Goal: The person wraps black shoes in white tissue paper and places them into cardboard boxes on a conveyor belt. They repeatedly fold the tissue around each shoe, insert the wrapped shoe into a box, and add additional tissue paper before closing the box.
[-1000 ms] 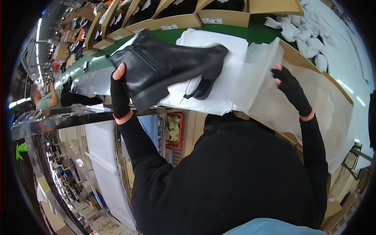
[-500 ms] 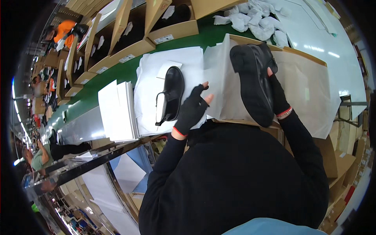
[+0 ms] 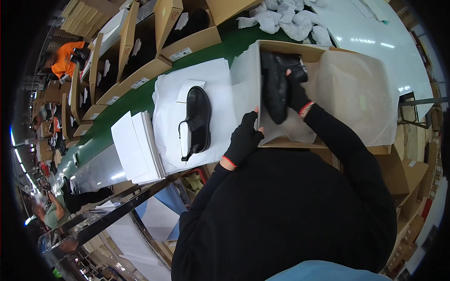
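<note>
A black ankle boot (image 3: pixel 275 86) lies inside an open cardboard shoebox (image 3: pixel 290 47), resting on the white tissue paper (image 3: pixel 347 89) that lines it; the right hand (image 3: pixel 296 86), in a black fingerless glove, is closed over the boot's upper part, holding it down in the box; the left hand (image 3: pixel 243 138), gloved the same way with a red cuff edge, grips the near left wall of the box, fingers curled on the edge where the tissue drapes over. Just to the left of the box, a second black boot (image 3: pixel 197 122) lies on its side on a spread sheet of white paper (image 3: pixel 211 84), apart from both hands; a small white card (image 3: pixel 189 91) lies by its toe; a stack of white sheets (image 3: pixel 136 147) sits further left on the counter. Behind runs a green conveyor belt (image 3: pixel 140 98), with a row of open cardboard boxes (image 3: pixel 140 61) beyond it and crumpled tissue wads (image 3: pixel 286 21) near the top; a person in an orange top (image 3: pixel 65 58) works at the far left.
</note>
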Available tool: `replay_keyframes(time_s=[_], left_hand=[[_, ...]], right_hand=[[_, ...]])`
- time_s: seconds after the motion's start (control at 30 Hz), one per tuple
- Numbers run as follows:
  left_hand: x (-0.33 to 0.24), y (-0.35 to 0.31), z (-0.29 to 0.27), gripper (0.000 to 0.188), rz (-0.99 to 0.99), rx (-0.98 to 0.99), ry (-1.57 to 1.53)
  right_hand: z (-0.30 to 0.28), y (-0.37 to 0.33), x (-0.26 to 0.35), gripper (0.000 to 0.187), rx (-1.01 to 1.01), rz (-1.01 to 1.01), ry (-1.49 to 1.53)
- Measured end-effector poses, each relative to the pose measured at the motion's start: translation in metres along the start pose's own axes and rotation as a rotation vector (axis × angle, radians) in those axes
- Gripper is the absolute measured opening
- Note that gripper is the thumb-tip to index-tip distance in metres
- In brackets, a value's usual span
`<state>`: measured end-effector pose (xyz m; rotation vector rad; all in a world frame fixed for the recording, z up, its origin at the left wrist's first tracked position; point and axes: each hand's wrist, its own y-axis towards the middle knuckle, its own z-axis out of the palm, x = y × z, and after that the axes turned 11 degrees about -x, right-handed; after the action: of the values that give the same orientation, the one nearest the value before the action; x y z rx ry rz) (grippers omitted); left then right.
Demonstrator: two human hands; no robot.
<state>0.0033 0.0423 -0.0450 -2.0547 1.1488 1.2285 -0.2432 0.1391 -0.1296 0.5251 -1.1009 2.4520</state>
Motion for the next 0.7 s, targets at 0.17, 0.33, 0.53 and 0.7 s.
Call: replay_keyframes(time_s=[0.17, 0.33, 0.53, 0.7], left_hand=[[0.002, -0.001, -0.002, 0.065, -0.05, 0.002, 0.019], [-0.003, -0.003, -0.008, 0.069, -0.127, -0.003, -0.04], [-0.007, 0.001, -0.01, 0.07, -0.192, 0.036, -0.069], [-0.018, -0.001, -0.012, 0.067, -0.403, 0.026, -0.027]], right_hand=[[0.021, 0.004, 0.0, 0.066, 0.055, 0.258, -0.134], [0.062, -0.024, 0.096, 0.038, 0.227, 0.137, -1.612], [0.066, 0.096, 0.249, 0.017, -0.277, -1.264, -1.736], [0.033, 0.184, 0.261, 0.025, -0.424, -1.118, -2.422]])
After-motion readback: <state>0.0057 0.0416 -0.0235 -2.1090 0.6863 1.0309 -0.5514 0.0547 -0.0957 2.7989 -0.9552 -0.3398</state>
